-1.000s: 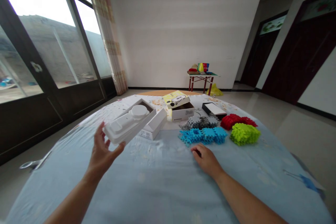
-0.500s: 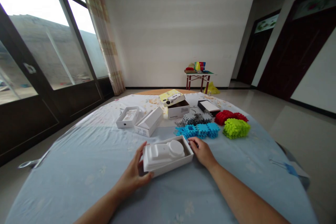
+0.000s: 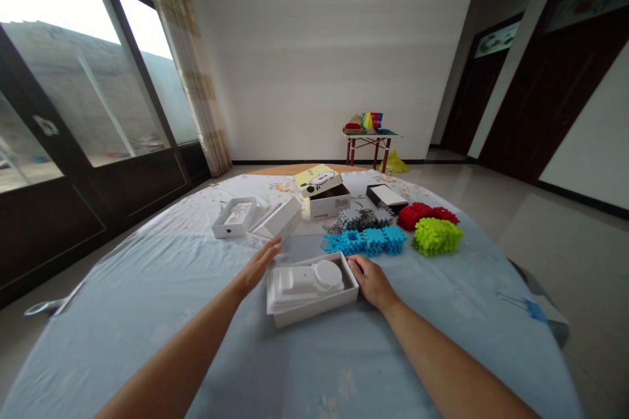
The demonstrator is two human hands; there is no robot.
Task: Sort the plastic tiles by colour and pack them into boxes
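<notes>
Covering round table (image 3: 147, 314), pale blue cloth; white walls.

The white box (image 3: 312, 288) lies on the table (image 3: 147, 314) between both hands; block piles (image 3: 366, 241) at one o'clock (perhaps touching each other).

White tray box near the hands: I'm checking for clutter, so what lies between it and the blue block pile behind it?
Only bare tablecloth, in the head view.

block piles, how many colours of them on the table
4: grey pile behind the blue pile; red pile behind the lime green pile. More may hide behind these.
</notes>
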